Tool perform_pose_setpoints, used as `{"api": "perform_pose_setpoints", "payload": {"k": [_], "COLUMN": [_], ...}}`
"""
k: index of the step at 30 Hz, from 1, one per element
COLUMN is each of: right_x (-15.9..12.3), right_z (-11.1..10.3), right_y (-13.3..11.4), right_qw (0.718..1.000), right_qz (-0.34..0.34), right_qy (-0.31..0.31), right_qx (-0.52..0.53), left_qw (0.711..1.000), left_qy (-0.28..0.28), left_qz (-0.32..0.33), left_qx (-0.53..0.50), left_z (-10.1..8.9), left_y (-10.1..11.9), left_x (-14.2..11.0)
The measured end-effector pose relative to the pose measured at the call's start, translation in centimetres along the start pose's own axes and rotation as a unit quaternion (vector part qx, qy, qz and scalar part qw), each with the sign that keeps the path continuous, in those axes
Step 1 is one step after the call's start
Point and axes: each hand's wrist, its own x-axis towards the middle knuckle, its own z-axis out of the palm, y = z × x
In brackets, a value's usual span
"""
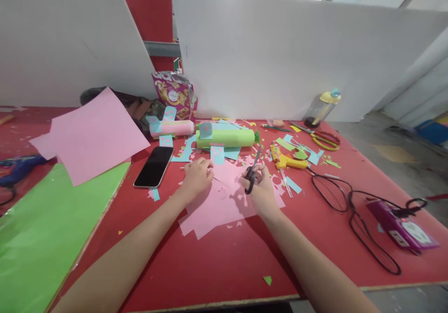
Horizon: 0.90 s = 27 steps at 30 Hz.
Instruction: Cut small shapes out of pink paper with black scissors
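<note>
- A red worktable [217,257] strewn with paper scraps, walled at the far edge by white boards [297,56]; a snack bag [175,93] stands against them near the middle of that edge.
- My right hand [261,189] is curled shut around the black handles of a pair of scissors [252,170], blades angled up and away toward the far edge; whether the blades are parted I cannot tell.
- My left hand [196,175] lies loosely closed, knuckles up, on the cut pink paper [220,201] at the centre of the surface; whether it grips anything beneath I cannot tell.
- Just beyond my hands sits a green tube [226,138] with blue paper pieces on it; a smaller pink tube [173,127] lies to its left.
- A phone [154,167], screen dark, rests face up just left of my left hand.
- Toward the left edge, a large pink sheet [94,135] overlaps a green sheet [49,233] that runs to the near left corner.
- To the right of the scissors, a yellow glue gun [289,160] lies near the far edge, its black cord [350,210] looping toward a purple power strip [402,224] at the right edge.
- Red-and-yellow scissors [325,139] and a bottle [320,110] with a yellow lid occupy the far right corner.
</note>
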Motion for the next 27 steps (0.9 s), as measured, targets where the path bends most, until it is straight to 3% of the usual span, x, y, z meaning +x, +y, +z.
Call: {"api": "perform_pose_setpoints", "payload": {"k": [4,15,21,27], "right_x": [0.4,0.7,1.0,1.2], "right_z": [-0.2,-1.2,-1.5,-1.6], "right_y": [0.6,0.3,0.5,0.7], "right_qw": [0.999,0.968,0.958,0.966], "right_qz": [-0.006,-0.056,-0.058,-0.036], "right_qy": [-0.010,-0.059,-0.057,-0.023], "right_qx": [-0.050,-0.239,-0.277,-0.255], "left_qw": [0.999,0.997,0.998,0.998], "left_qy": [0.045,0.051,0.046,0.060], "left_qz": [-0.001,-0.030,-0.030,-0.022], "left_qx": [0.028,0.047,0.032,0.012], "left_z": [1.5,2.6,2.2,2.2], "left_y": [-0.8,-1.5,-1.5,-1.3], "left_x": [-0.1,0.0,-0.1,-0.2]}}
